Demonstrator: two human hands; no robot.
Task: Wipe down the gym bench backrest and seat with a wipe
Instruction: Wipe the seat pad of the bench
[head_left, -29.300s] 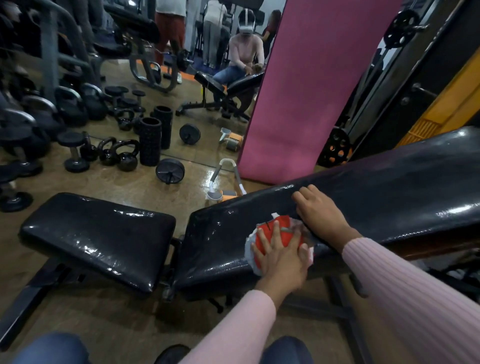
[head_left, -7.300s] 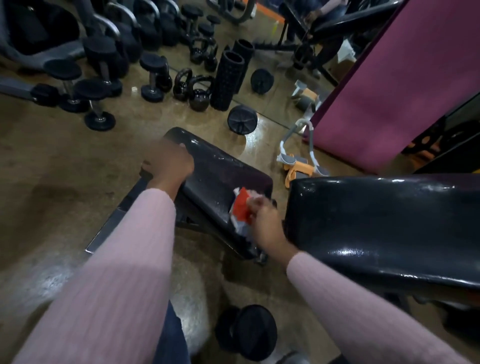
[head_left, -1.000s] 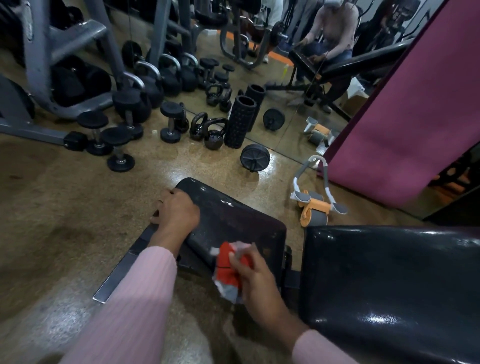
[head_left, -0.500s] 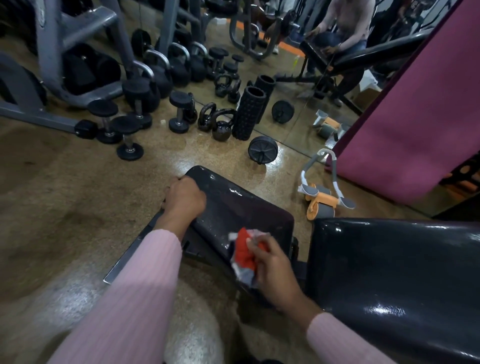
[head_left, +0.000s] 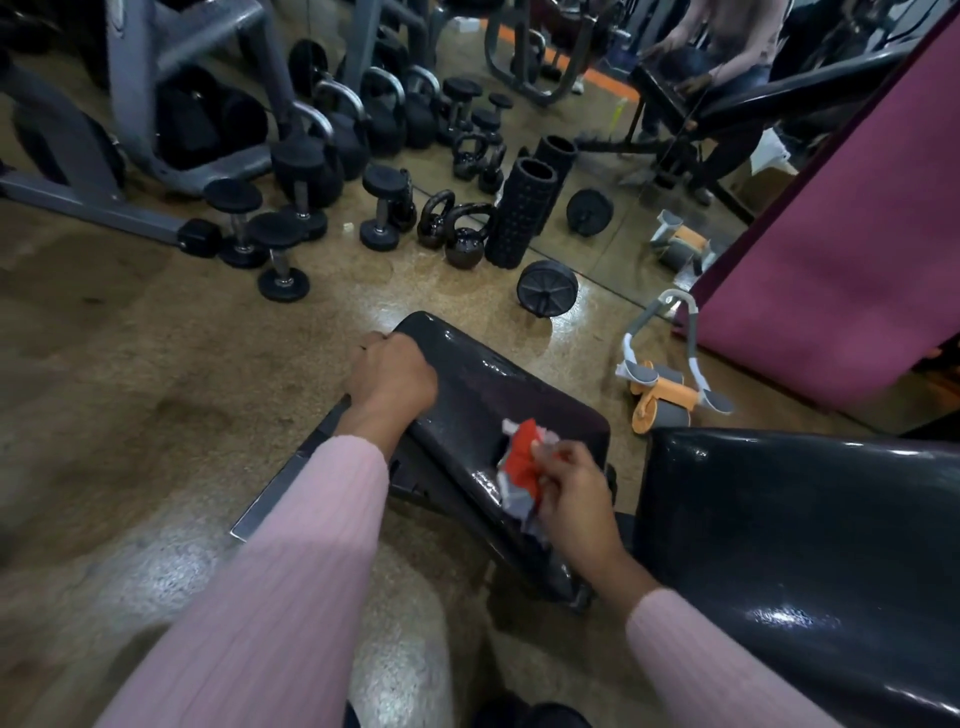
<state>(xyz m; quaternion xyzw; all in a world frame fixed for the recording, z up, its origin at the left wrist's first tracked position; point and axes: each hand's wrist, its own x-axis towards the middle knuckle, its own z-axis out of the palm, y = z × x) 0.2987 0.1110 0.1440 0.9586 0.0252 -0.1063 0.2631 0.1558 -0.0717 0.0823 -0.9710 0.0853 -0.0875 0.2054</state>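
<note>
The black padded seat (head_left: 483, 395) of the gym bench lies in the middle of the view, its surface shiny. The wider black backrest (head_left: 810, 530) fills the lower right. My left hand (head_left: 392, 376) grips the seat's far left corner, fingers curled over the edge. My right hand (head_left: 571, 499) holds a crumpled red and white wipe (head_left: 522, 470) against the near right part of the seat, close to the gap between seat and backrest.
Dumbbells (head_left: 280, 249), kettlebells (head_left: 462, 239), a black foam roller (head_left: 519, 218) and a weight plate (head_left: 545, 288) stand on the floor beyond the seat. An orange and grey ab roller (head_left: 662, 400) lies by a pink mat (head_left: 841, 249) leaning on a mirror.
The wipe in my right hand has shifted a little up and right along the seat's near edge. My left hand keeps its grip on the seat's far corner.
</note>
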